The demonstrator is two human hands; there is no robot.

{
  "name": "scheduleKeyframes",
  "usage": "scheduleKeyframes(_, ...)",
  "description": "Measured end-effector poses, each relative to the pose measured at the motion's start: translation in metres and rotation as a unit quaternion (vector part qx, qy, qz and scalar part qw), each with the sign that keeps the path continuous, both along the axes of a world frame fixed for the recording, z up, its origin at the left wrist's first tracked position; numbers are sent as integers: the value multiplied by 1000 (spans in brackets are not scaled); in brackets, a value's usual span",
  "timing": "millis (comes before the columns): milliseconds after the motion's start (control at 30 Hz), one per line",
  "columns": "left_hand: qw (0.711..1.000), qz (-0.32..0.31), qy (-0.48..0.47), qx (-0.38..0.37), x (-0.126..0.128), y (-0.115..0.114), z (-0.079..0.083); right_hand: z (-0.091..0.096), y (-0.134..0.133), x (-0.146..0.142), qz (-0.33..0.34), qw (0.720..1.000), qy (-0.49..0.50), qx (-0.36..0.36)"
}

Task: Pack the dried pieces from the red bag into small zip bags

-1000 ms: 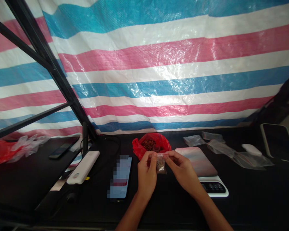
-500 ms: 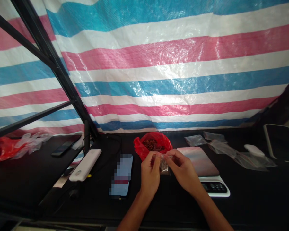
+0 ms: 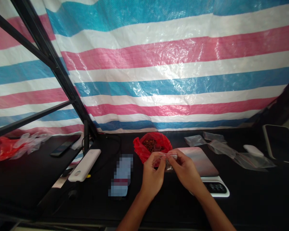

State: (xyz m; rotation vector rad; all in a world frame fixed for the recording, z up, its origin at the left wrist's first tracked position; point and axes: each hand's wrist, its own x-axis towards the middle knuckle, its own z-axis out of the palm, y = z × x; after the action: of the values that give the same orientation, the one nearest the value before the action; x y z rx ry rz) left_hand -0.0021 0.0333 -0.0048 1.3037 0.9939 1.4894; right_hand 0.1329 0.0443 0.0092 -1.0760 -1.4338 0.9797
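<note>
A small clear zip bag hangs between my two hands, with something brownish in its lower part. My left hand pinches the bag's top edge between thumb and fingers. On the other side, my right hand pinches the same edge, the two thumbs close together. Just beyond the hands sits an open red plastic bag full of small brown pellets, with a small clear cup in it. Right of my hands lies a white digital scale with a pinkish-grey plate.
Several clear zip bags lie at the back right, near a white rounded object and a dark-screened device. A phone and white power bank lie left. A black frame rises before striped sheeting.
My left hand has shifted slightly right, bringing the thumbs closer together along the zip bag's top edge. The small cup in the red bag shows more clearly.
</note>
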Motion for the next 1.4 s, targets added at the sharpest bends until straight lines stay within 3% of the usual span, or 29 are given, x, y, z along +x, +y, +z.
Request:
scheduleKeyframes(333, 999, 1, -23, 27, -5, -3, 8, 6, -2, 2, 31, 999, -9, 43)
scheduleKeyframes(500, 998, -26, 32, 48, -11, -2, 8, 8, -3, 6, 27, 999, 20, 40)
scheduleKeyframes(733, 999, 0, 16, 34, -9, -2, 4, 3, 2, 7, 32, 995, 84, -47)
scheduleKeyframes(1033, 989, 30, 91, 113, -8, -8, 6, 2, -4, 3, -47, 994, -2, 96)
scheduleKeyframes(1267, 995, 32, 55, 77, -8, -6, 6, -2, -3, 1, 50, 997, 42, 40)
scheduleKeyframes(1400, 996, 20, 44, 79, -9, -5, 8, -3, -3, 0, 60, 998, 24, 22)
